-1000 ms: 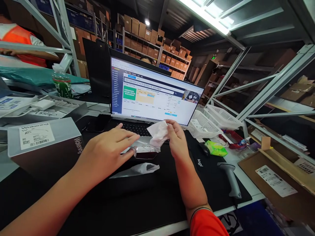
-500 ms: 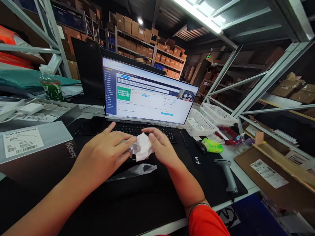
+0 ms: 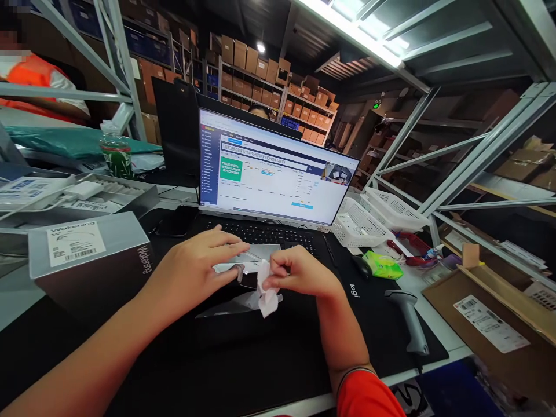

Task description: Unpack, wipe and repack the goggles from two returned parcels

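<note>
My right hand is closed in a pinch around a crumpled white tissue, which hangs down from the fingers. My left hand holds the left side of a small grey box, with fingers across its top and the thumb lower down. A shiny piece shows by the left thumb; its kind is unclear. Part of the box is hidden behind the left fingers and the tissue. Just below both hands lies a clear plastic bag on the black desk mat.
A monitor and keyboard stand behind the hands. Left is a large box marked Wakening. On the right are a mouse, a green tissue pack, a barcode scanner and white baskets. Another person is at far left.
My right hand has drawn the tissue to the right and downward, away from my left fingers. The small box has come into clearer sight. The view has shifted slightly left.
</note>
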{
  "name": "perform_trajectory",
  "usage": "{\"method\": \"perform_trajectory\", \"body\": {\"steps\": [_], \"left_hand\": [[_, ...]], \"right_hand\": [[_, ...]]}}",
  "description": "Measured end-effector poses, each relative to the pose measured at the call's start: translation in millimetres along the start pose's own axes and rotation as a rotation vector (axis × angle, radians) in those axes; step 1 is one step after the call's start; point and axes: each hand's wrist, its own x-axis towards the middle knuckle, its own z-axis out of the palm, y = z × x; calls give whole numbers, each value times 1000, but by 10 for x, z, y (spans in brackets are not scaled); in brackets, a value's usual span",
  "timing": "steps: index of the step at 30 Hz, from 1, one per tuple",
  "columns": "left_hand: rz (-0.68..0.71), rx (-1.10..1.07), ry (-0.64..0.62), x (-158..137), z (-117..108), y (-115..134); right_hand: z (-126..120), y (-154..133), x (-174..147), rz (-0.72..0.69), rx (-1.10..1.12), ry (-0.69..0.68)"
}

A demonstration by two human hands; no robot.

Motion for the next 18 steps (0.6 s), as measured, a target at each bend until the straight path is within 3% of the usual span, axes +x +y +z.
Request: {"method": "perform_trajectory", "body": {"steps": [6,10,15,18], "left_hand": [[50,-25,101,22,-102,86],[153,85,144,56,-183,137],[264,185,132,87,-69,268],[252,99,128,98,-34,257]], "right_hand": [[-97,-44,-69,-24,-9,-31],[69,-89,-28,-23,25,135],[473,-86,109,-25,-84,359],[463,-90,112,2,-108,349]]}}
